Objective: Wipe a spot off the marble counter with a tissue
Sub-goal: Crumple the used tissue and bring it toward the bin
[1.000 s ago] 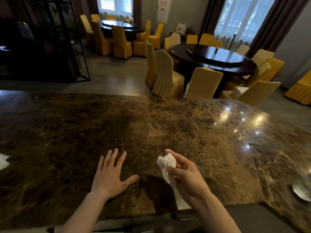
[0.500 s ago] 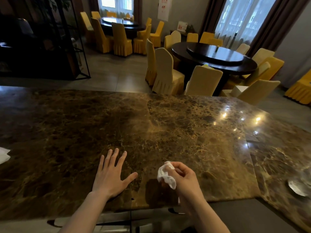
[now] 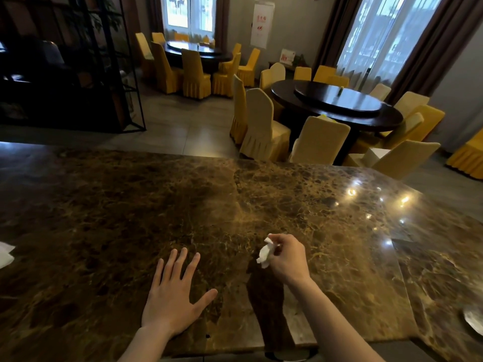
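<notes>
The right hand (image 3: 287, 259) pinches a small tissue (image 3: 265, 253); the left hand (image 3: 172, 296) lies open on the counter (image 3: 339, 244). I can't really see the spot, so the wipe might miss it.

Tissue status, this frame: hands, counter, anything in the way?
Left hand flat on the counter, open. Right hand pinching the crumpled tissue, whether it touches the marble unclear. Nothing between the hands; the spot itself not discernible.

Dim interior, daylight from rear windows; wide-angle view.
Windows (image 3: 386, 40) blown out; small ceiling-light glare spots on the polished marble counter (image 3: 352, 192); dark shadow under the right hand (image 3: 287, 257); left shelving (image 3: 65, 61) nearly black; edges curve, slight softness throughout.
</notes>
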